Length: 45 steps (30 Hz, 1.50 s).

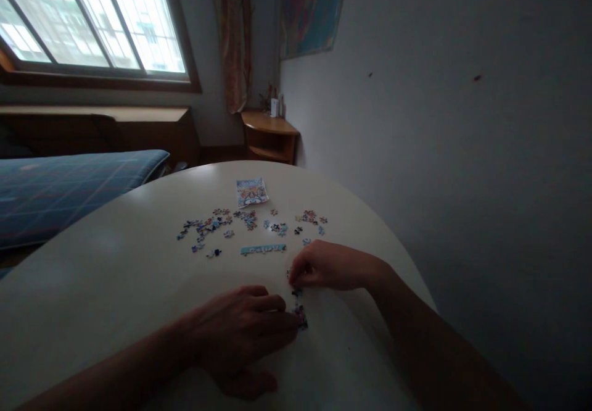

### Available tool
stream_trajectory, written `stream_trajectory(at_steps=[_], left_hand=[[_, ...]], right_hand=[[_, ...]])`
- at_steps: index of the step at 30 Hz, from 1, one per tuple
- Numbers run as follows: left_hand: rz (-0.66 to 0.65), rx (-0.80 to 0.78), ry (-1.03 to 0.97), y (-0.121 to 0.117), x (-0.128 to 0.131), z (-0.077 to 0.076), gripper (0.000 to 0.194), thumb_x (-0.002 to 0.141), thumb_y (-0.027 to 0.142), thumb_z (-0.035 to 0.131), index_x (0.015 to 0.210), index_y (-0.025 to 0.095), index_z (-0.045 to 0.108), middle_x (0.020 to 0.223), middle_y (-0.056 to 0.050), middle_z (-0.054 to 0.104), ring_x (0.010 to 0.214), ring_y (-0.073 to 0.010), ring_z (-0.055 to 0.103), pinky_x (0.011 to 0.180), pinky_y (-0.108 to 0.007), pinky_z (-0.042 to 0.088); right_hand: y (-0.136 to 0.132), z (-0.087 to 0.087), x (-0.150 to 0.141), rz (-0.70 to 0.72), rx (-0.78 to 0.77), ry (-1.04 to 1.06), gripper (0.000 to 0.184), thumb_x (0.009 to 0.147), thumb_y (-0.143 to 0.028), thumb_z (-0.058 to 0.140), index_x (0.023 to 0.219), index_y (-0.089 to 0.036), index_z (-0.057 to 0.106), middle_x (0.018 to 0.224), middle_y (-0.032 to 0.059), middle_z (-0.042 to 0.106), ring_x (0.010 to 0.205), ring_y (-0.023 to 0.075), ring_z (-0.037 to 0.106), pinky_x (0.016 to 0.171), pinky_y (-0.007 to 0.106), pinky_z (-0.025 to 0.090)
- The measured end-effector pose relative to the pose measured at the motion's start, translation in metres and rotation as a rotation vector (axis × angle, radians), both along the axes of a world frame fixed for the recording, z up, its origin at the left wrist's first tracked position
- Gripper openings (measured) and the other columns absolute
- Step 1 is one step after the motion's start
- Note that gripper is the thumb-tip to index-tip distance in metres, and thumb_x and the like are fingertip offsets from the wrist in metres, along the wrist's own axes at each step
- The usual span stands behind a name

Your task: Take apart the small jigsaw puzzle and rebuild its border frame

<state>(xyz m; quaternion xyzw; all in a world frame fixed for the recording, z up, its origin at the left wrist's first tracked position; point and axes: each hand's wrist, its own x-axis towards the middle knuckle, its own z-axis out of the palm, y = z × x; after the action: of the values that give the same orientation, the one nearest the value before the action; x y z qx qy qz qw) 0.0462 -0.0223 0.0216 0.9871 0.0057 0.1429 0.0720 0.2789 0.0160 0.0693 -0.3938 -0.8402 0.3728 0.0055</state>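
left hand point(252, 331), fingers together, touches joined puzzle pieces point(301, 317) on white table point(152, 263); right hand point(324, 266) pinches small puzzle piece point(288, 274) just beyond. joined teal strip point(263, 249) lies farther off, loose pieces point(210, 226) and picture sheet point(252, 192) beyond.

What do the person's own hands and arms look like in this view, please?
The left hand and right hand are both bare, with no gloves. No ring, watch or bracelet can be made out on either, though the light is dim. The left forearm and right forearm show no sleeve as far as they are in view.
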Motion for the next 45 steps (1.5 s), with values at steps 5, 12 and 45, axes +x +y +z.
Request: stream_trajectory(at_steps=[5, 12, 45], left_hand=[[0.001, -0.004, -0.006, 0.000, 0.000, 0.000, 0.054, 0.090, 0.050, 0.046, 0.126, 0.010, 0.055, 0.123, -0.012, 0.068, 0.095, -0.0257, 0.062, 0.071, -0.038, 0.045], [0.000, -0.008, 0.041, 0.001, 0.000, 0.003, 0.056, 0.090, 0.051, 0.046, 0.130, 0.011, 0.052, 0.125, -0.012, 0.067, 0.098, -0.0266, 0.063, 0.076, -0.039, 0.047], [0.016, -0.055, 0.001, 0.001, 0.000, 0.001, 0.050, 0.093, 0.050, 0.045, 0.127, 0.014, 0.054, 0.116, -0.014, 0.069, 0.099, -0.0263, 0.063, 0.085, -0.038, 0.050]], right_hand=[[0.000, 0.002, -0.001, -0.019, -0.014, -0.012, 0.019, 0.086, -0.016, 0.063, 0.098, -0.017, 0.078, 0.093, 0.0038, 0.078, 0.083, 0.0144, 0.070, 0.074, 0.022, 0.047], [-0.002, 0.002, -0.002, 0.062, 0.003, -0.029, 0.027, 0.085, -0.008, 0.057, 0.100, -0.017, 0.077, 0.094, 0.0040, 0.077, 0.082, 0.0140, 0.069, 0.073, 0.022, 0.047], [-0.010, 0.007, -0.007, 0.033, -0.137, -0.076, 0.026, 0.074, -0.030, 0.079, 0.097, -0.017, 0.075, 0.079, -0.0002, 0.070, 0.067, 0.0106, 0.060, 0.059, 0.020, 0.041]])
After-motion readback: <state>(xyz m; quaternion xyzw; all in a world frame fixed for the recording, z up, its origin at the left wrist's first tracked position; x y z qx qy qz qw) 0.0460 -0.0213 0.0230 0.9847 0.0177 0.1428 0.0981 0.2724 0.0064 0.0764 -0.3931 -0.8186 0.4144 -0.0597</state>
